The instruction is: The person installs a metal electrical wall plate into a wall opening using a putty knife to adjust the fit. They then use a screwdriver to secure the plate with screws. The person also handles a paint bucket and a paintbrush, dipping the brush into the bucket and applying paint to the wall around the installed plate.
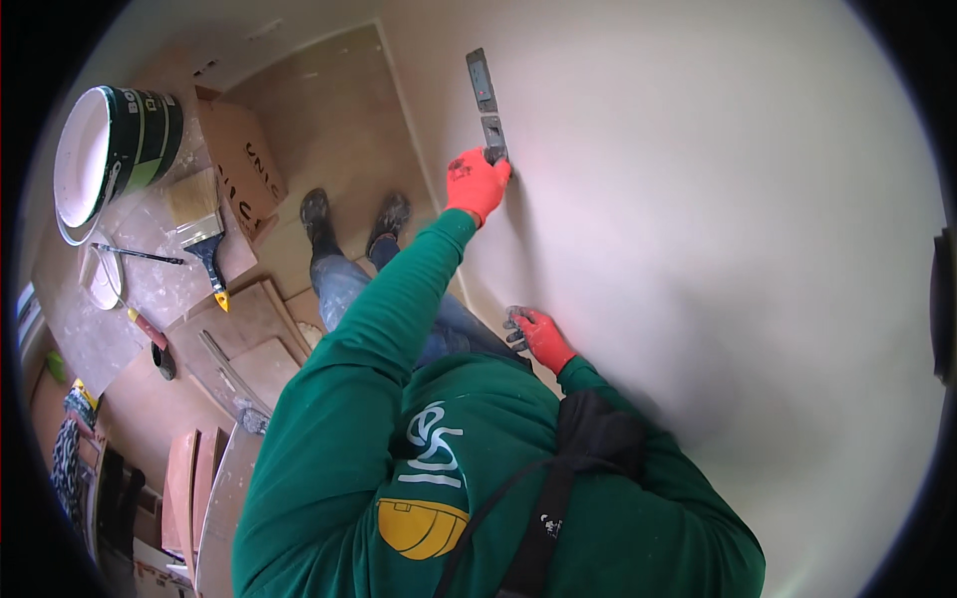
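Observation:
Two narrow grey outlet plates sit in line on the pale wall [698, 199], the upper plate [481, 82] and the lower plate [493, 130]. My left hand [478, 184], in a red glove with dark fingertips, is stretched forward to the lower plate's near end. Its fingers are bent together against the wall there, and the hand hides whatever they may hold. Closer to my body, my right hand [543, 339] hangs beside the wall in a matching red glove. The grey-coated fingers of this hand are loosely curled and apart, with nothing in them.
On my left, a white-spattered work surface [150, 274] bears a large bucket [85, 159], a wide brush [204, 234], a thin dark-handled tool [140, 254] and a white lid [103, 274]. Behind it is a cardboard box [242, 154]. Boards [264, 369] lie near my legs.

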Available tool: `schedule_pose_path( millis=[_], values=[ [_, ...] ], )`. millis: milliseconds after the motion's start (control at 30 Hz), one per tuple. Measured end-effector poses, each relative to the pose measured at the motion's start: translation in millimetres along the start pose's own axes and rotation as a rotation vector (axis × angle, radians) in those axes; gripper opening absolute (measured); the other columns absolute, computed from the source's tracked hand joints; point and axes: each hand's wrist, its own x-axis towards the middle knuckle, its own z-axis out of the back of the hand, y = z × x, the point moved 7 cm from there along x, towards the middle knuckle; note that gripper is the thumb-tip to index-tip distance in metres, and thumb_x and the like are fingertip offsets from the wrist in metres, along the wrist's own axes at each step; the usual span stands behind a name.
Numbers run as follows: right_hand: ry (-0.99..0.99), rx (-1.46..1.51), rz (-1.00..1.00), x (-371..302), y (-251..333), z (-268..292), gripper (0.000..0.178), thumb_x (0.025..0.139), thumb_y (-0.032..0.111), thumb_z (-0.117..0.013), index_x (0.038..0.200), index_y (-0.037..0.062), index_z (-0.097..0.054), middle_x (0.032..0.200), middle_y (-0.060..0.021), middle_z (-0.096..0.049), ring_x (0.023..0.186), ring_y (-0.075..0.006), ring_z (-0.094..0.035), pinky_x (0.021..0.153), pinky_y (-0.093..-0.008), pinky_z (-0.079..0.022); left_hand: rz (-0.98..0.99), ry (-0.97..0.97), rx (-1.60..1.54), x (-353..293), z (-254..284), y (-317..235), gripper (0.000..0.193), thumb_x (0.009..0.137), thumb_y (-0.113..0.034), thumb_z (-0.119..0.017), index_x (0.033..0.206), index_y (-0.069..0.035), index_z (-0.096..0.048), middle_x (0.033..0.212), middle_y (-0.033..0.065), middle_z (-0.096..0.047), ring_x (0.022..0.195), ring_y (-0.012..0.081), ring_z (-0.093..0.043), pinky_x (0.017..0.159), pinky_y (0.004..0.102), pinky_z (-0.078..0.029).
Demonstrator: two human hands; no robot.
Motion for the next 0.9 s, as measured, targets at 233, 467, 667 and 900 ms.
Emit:
schedule_pose_path(
  millis=[233, 467, 667, 900],
  values=[
    [0.004, -0.03, 0.046, 3.9, 12.4, 0.5, 0.037, 0.099, 0.023, -0.055, 0.13, 0.0031, -0.054, 0.105, -0.0086, -0.065, 0.077, -0.0173, -0.063, 0.064, -0.0305, -0.053, -0.254, -0.169, 0.15, 33.0, 7.2, -15.3, 0.03, 0.086, -0.033, -0.061, 0.087, -0.003, -0.066, 0.08, 0.0165, -0.068, 0.081, 0.0335, -0.066, 0.079, 0.0402, -0.051],
    [0.005, -0.032, 0.055, 2.1, 14.5, -1.7, 0.037, 0.099, 0.022, -0.055, 0.13, 0.0031, -0.053, 0.105, -0.0087, -0.065, 0.077, -0.0169, -0.064, 0.063, -0.0305, -0.053, -0.016, -0.088, -0.07, 24.0, 35.4, -45.1, 0.026, 0.084, -0.028, -0.061, 0.082, -0.002, -0.067, 0.076, 0.0144, -0.068, 0.075, 0.0308, -0.067, 0.072, 0.0379, -0.052],
    [0.034, -0.064, 0.041, 0.4, 17.4, -5.3, 0.035, 0.099, 0.021, -0.054, 0.129, 0.0027, -0.055, 0.106, -0.0096, -0.065, 0.079, -0.0173, -0.065, 0.064, -0.0306, -0.054, -0.096, -0.054, 0.039, 11.3, 15.1, -27.0, 0.024, 0.083, -0.026, -0.064, 0.083, -0.003, -0.069, 0.072, 0.0145, -0.068, 0.07, 0.0296, -0.066, 0.072, 0.0373, -0.052],
    [0.019, -0.077, 0.082, 1.3, 37.4, -14.1, 0.036, 0.098, 0.021, -0.055, 0.13, 0.0024, -0.055, 0.106, -0.0099, -0.065, 0.081, -0.018, -0.065, 0.066, -0.0307, -0.053, -0.157, -0.127, 0.128, 26.5, 7.3, -14.8, 0.024, 0.083, -0.026, -0.062, 0.082, -0.002, -0.068, 0.073, 0.0143, -0.067, 0.071, 0.0299, -0.065, 0.071, 0.0394, -0.052]
  ],
)
